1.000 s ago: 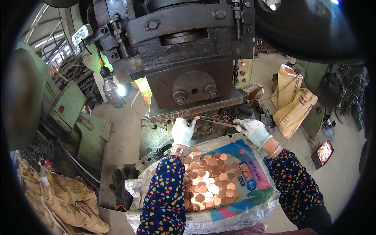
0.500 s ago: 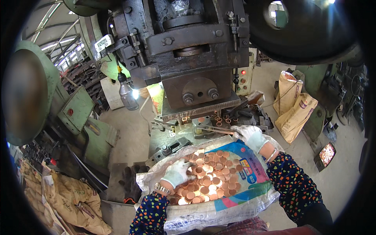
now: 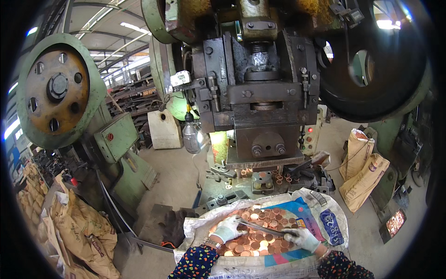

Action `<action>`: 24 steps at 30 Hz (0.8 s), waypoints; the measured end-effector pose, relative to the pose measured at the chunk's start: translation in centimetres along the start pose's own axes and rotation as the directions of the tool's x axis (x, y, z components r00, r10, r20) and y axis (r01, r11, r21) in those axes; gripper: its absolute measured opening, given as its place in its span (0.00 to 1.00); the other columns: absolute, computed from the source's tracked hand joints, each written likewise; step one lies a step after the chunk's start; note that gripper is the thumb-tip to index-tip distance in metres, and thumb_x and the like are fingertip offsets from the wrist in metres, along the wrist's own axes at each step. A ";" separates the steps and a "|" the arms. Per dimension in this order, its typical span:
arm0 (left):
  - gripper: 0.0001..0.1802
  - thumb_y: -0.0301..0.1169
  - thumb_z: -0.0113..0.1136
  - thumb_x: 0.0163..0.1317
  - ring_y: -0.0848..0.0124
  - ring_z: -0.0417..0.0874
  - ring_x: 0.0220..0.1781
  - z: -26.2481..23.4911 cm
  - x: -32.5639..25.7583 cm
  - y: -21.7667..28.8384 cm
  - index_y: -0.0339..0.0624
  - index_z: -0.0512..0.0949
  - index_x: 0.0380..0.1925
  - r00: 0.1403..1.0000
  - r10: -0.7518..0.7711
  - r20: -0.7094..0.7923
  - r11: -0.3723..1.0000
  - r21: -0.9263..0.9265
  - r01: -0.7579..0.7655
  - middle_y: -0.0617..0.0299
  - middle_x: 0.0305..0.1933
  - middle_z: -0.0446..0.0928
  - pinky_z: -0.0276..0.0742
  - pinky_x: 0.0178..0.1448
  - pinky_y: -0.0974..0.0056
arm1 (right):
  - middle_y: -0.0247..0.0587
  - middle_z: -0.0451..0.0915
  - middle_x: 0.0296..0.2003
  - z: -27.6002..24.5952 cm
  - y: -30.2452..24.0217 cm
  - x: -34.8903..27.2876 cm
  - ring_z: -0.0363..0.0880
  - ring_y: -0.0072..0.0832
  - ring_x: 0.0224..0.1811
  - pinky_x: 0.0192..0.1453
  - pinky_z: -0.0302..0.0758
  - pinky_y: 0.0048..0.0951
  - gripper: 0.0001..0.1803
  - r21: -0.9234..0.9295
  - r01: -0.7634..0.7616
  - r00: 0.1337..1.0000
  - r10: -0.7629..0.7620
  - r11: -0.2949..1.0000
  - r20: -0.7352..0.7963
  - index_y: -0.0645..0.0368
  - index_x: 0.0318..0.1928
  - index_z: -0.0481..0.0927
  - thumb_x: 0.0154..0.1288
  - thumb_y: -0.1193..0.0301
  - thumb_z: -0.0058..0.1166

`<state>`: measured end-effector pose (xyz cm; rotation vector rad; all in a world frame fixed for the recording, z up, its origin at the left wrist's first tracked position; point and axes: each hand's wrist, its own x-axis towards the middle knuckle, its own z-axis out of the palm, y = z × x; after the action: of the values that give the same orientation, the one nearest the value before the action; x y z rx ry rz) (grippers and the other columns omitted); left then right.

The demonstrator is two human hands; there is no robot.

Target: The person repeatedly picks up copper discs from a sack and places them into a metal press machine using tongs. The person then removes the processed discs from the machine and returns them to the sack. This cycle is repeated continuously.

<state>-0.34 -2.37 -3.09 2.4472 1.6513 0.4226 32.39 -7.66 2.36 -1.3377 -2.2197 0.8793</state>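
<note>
A: Where do we stand, and what is under our hands?

B: We are in a metal workshop with a grey concrete floor (image 3: 176,181). In front of us is a big dark press machine (image 3: 260,102). A second green machine with a round flywheel (image 3: 58,88) is on our left. Near the press hangs one lamp bulb (image 3: 191,135).

A: And the surface we work on?

B: It is not a real tabletop. An open woven sack (image 3: 320,218), white with blue print, lies just before us, and it is full of copper discs (image 3: 260,232). They are too many to count.

A: What do our hands do?

B: Both wear white gloves. Our left hand (image 3: 227,229) lies on the discs, its fingers curled near one end of a thin metal rod (image 3: 267,229); whether it grips the rod we cannot tell. Our right hand (image 3: 303,239) is closed around the other end. The rod lies across the discs, between the two hands.

A: How many other things can we count?

B: Two brown paper sacks (image 3: 364,174) stand on the right, touching each other. More brown sacks (image 3: 79,228) are piled on the left; we see at least three. Some copper rings (image 3: 281,178) lie on the press bed. One pair of dark gloves (image 3: 174,225) lies on the floor, just beside the woven sack.
</note>
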 end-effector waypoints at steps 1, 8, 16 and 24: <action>0.30 0.55 0.60 0.54 0.62 0.73 0.58 0.0 0.1 0.1 0.50 0.77 0.51 1.000 -0.015 0.015 1.000 -0.020 0.015 0.60 0.56 0.72 0.70 0.60 0.61 | 0.47 0.81 0.30 0.5 0.6 -0.5 0.82 0.38 0.33 0.37 0.76 0.33 0.19 0.091 0.032 0.998 -0.027 0.995 -0.054 0.53 0.53 0.78 0.66 0.58 0.50; 0.27 0.52 0.60 0.55 0.61 0.75 0.56 -1.2 0.0 1.0 0.49 0.76 0.50 0.998 -0.013 0.059 0.996 -0.090 0.018 0.60 0.55 0.73 0.73 0.56 0.58 | 0.48 0.80 0.28 1.9 3.3 -0.9 0.82 0.34 0.31 0.37 0.75 0.31 0.22 0.262 0.067 0.993 -0.039 0.963 -0.112 0.62 0.53 0.77 0.65 0.60 0.50; 0.23 0.48 0.61 0.55 0.60 0.79 0.49 -1.3 0.2 0.6 0.50 0.77 0.48 0.999 -0.039 0.030 0.989 -0.138 0.042 0.58 0.47 0.78 0.75 0.52 0.58 | 0.38 0.81 0.31 1.5 1.8 -1.2 0.82 0.20 0.31 0.36 0.76 0.22 0.20 0.390 -0.033 0.998 0.053 0.920 -0.041 0.63 0.54 0.77 0.67 0.64 0.49; 0.21 0.47 0.64 0.53 0.58 0.80 0.47 -1.0 0.7 0.1 0.48 0.79 0.43 0.983 -0.162 0.086 0.937 -0.298 0.181 0.55 0.45 0.80 0.74 0.52 0.58 | 0.30 0.79 0.31 0.9 0.6 -1.2 0.76 0.15 0.30 0.36 0.74 0.19 0.22 0.556 -0.032 0.999 0.037 0.831 0.002 0.65 0.57 0.74 0.67 0.65 0.53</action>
<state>-0.28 -1.81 -2.03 2.0560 1.6201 0.5285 32.78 -8.80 1.24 -1.0872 -1.7246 1.3957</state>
